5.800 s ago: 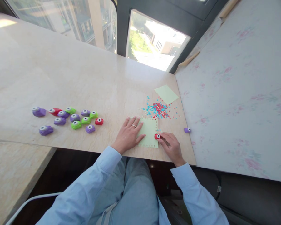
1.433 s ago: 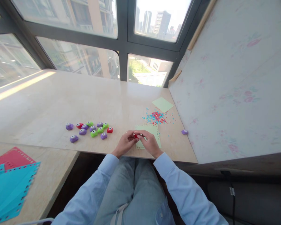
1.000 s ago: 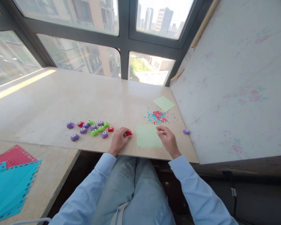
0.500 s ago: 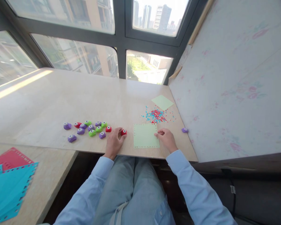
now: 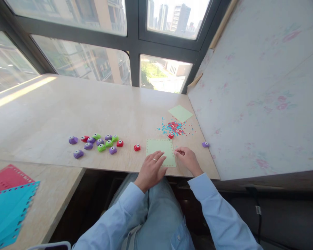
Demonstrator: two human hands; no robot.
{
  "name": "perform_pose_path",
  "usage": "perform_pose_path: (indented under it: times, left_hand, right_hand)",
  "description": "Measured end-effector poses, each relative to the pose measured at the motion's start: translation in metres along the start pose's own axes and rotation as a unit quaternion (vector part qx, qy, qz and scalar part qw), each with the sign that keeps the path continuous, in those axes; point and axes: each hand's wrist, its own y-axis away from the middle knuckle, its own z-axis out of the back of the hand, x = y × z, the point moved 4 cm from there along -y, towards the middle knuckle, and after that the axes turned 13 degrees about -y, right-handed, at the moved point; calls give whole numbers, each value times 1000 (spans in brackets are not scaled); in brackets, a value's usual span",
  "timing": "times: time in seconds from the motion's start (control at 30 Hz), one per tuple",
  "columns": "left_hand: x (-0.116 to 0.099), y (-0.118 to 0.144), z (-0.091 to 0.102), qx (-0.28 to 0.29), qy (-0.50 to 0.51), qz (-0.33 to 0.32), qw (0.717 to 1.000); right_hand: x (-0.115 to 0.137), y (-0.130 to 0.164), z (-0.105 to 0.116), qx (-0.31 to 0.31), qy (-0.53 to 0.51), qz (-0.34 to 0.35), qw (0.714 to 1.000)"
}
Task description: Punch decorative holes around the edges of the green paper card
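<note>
A pale green sheet of paper [image 5: 158, 145] with small punched holes along its edges lies in front of me. My left hand [image 5: 152, 169] rests over its lower left part, fingers spread, a ring on one finger. At the right edge of the sheet, my right hand [image 5: 186, 158] is closed in a pinch, its fingertips touching the paper's edge. A red craft punch [image 5: 137, 148] stands on the table left of the sheet. Another red craft punch [image 5: 171, 135] sits just beyond the sheet's top right corner.
Several purple, green and red craft punches [image 5: 101, 148] cluster on the left. Red and blue paper bits [image 5: 174, 127] lie scattered beyond the sheet, near a second green sheet [image 5: 181, 113]. A purple punch [image 5: 205, 144] is by the wall. Blue paper [image 5: 13, 211] and red paper [image 5: 11, 177] lie lower left.
My left hand has let go of the red punch and moved right onto the sheet. The sheet has shifted slightly left and toward me. My right hand stays by its edge.
</note>
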Motion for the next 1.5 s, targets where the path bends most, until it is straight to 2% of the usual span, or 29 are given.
perform_pose_path:
  times: [0.17, 0.27, 0.4, 0.63, 0.73, 1.03, 1.3, 1.5]
  left_hand:
    - [-14, -23, -19, 66, -7, 28, 997]
    - [-16, -32, -22, 71, -27, 41, 996]
    - [-21, -37, -23, 53, -53, 64, 995]
    - [-21, -40, -27, 40, -52, 122, 990]
    - [-18, -41, -28, 43, -40, 137, 989]
    - [-12, -39, -31, 24, -18, 133, 991]
    - [-13, -37, -29, 11, 3, 135, 991]
    - [-16, -37, -25, 3, 10, 125, 992]
  right_hand:
    - [1, 12, 4, 68, 23, 50, 996]
    - [2, 16, 3, 84, 20, 88, 992]
    - [-1, 19, -5, 96, -1, 107, 990]
    - [-14, 28, 0, 13, -87, 114, 990]
    - [-16, 31, 4, -1, -104, 119, 987]
    - [-12, 20, -4, 19, -88, 72, 993]
    - [-15, 14, -1, 38, -166, 25, 985]
    - [-13, 15, -2, 59, -184, 13, 981]
